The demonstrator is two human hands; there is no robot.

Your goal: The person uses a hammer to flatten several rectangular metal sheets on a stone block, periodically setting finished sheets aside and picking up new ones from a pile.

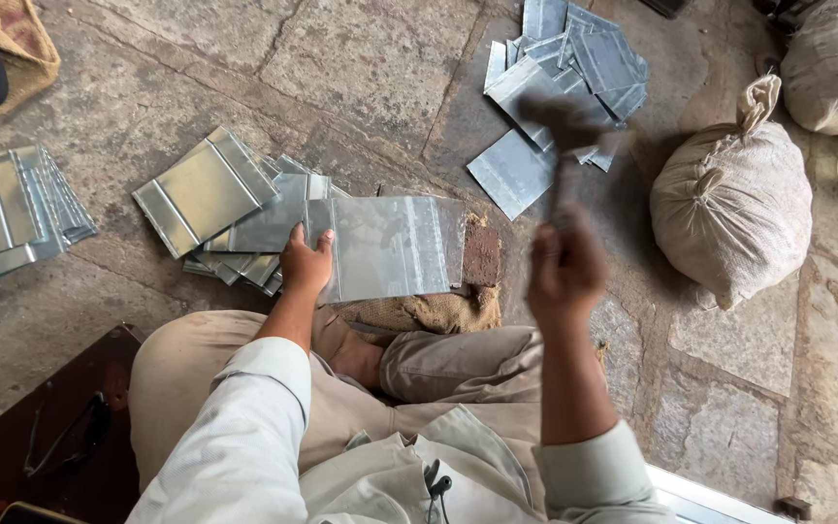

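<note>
My left hand [305, 262] grips the left edge of a shiny metal sheet [390, 245] that lies on a block wrapped in burlap [419, 312] in front of my crossed legs. A brown brick-like block [482, 254] shows at the sheet's right edge. My right hand [564, 267] is raised above and to the right of the sheet, shut on the handle of a hammer [566, 136] whose head is motion-blurred.
A pile of folded metal sheets [215, 194] lies left of the work sheet, another stack [12, 209] at far left, and a scattered heap [564, 68] at the top. Two tied sacks [734, 204] sit on the right. A dark board [60, 427] lies bottom left on the stone floor.
</note>
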